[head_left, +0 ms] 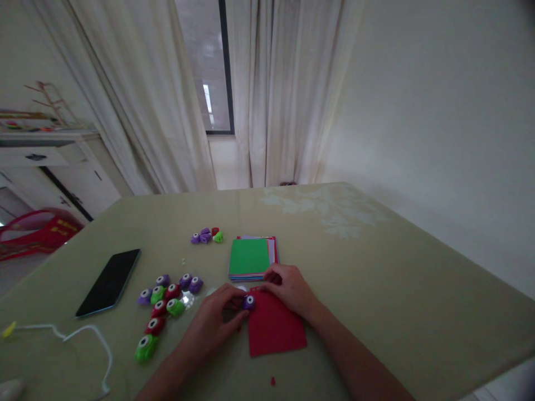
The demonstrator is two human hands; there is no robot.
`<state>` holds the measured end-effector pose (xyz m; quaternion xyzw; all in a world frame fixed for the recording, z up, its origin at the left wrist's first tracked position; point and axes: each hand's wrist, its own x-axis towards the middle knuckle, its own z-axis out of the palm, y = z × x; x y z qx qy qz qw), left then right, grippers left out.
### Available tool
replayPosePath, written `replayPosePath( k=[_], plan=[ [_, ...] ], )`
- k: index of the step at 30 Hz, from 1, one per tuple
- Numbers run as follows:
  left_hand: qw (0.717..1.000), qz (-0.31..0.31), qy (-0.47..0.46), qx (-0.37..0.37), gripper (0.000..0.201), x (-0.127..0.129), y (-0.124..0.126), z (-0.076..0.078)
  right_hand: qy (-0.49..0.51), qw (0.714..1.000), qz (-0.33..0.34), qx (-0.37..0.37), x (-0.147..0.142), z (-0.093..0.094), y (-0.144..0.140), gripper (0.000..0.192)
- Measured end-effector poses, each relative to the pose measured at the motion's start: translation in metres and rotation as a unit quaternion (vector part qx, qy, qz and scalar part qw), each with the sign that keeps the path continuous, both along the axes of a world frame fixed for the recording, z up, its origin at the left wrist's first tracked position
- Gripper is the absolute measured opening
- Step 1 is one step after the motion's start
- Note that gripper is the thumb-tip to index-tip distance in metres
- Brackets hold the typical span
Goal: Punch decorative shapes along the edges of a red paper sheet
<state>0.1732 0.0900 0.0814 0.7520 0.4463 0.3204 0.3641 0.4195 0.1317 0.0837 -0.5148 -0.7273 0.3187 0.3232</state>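
A square sheet of red craft paper [277,326] lies on the table in front of me. My left hand [217,317] holds a small purple craft punch [249,302] with a white-and-black round button, at the sheet's upper left corner. The fingers of my right hand [288,287] are closed on the sheet's top edge, where a few small cut-outs show. Just beyond, a stack of coloured paper [249,257] has a green sheet on top. Left of my left hand sit several purple, red and green punches [155,326]. A tiny red scrap [273,381] lies nearer me.
A dark-screened tablet [109,282] lies at the left, with a white cord [79,331] nearer me. Farther back is a small group of purple, red and green pieces [204,236]. Curtains [284,94] hang beyond the table; a white wall [443,128] stands at the right.
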Motion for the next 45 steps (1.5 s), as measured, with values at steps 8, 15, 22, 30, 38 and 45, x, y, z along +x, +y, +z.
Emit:
replayPosePath(
  k=[8, 15, 22, 30, 38, 45],
  plan=[
    [1.000, 0.002, 0.006, -0.008, 0.019, -0.001, 0.002, -0.006, 0.010, 1.000, 0.004, -0.010, 0.000, -0.002, 0.002, 0.015],
    [0.996, 0.066, 0.054, 0.024, 0.035, 0.007, -0.012, -0.004, 0.030, 0.999, 0.011, -0.025, 0.002, 0.000, -0.002, 0.008],
    [0.981, 0.129, 0.128, 0.064, 0.054, 0.027, -0.031, -0.022, 0.019, 0.996, -0.019, -0.080, 0.001, 0.007, -0.006, 0.015],
    [0.994, -0.065, 0.081, 0.035, 0.040, 0.012, 0.008, 0.002, 0.012, 0.984, -0.039, -0.173, 0.012, 0.017, -0.047, 0.023],
    [0.993, -0.114, 0.044, -0.006, 0.050, 0.002, 0.027, -0.005, 0.037, 0.981, -0.053, -0.180, 0.021, 0.012, -0.051, 0.032],
    [0.992, 0.037, 0.120, 0.034, 0.045, 0.010, -0.006, -0.006, -0.002, 0.991, 0.119, -0.062, 0.015, 0.038, 0.005, 0.039]
  ],
)
